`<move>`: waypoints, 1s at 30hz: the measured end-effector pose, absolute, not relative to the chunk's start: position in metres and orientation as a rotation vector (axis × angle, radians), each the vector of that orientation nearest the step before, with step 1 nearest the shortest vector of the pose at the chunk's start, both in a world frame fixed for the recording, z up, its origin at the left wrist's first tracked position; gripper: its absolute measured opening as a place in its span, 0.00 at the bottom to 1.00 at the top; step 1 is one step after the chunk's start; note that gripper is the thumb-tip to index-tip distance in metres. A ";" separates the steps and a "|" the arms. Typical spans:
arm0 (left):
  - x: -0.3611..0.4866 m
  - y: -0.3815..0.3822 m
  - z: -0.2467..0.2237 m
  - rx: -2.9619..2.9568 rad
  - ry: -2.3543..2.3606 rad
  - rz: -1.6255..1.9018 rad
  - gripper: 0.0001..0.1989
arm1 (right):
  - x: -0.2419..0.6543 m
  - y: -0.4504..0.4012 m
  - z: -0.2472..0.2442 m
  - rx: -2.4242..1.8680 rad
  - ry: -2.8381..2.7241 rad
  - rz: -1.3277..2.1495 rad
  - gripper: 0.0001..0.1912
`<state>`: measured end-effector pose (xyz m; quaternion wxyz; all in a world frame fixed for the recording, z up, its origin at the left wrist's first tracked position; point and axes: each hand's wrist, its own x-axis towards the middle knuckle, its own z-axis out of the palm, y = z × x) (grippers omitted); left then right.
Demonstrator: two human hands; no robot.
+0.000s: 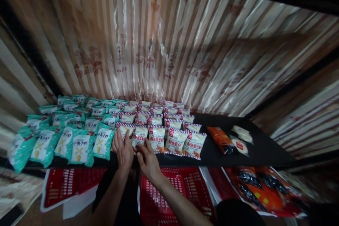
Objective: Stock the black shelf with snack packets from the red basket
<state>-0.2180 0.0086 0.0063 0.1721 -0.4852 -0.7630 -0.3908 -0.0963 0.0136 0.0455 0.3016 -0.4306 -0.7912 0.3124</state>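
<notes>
Rows of small snack bags stand on a black shelf. My left hand (123, 150) lies with its fingers stretched out against the front of a white snack bag (125, 130) with a striped top edge. Beside it, my right hand (149, 164) has its fingers apart and slightly bent, at the lower front of the neighbouring snack bag (139, 135). Neither hand is closed around a bag. More bags of the same white kind stand to the right and behind, while teal snack bags (81, 146) fill the left side.
On the right of the black shelf (267, 152) lie an orange packet (221, 139) and two pale packets, one of them a white packet (242, 132). Below the front edge are red baskets (182, 183) and orange packages (267, 192). A striped plastic sheet (159, 42) hangs behind.
</notes>
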 end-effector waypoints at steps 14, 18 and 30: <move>-0.213 0.007 0.009 -1.375 -2.233 -1.167 0.23 | -0.097 0.008 0.042 -1.102 -2.069 0.784 0.19; -0.211 0.001 0.010 -1.361 -2.189 -1.219 0.24 | -0.092 0.000 0.034 -1.117 -2.081 0.766 0.19; -0.202 -0.021 0.018 -1.473 -2.048 -1.250 0.17 | -0.092 -0.006 0.017 -1.110 -2.074 0.812 0.20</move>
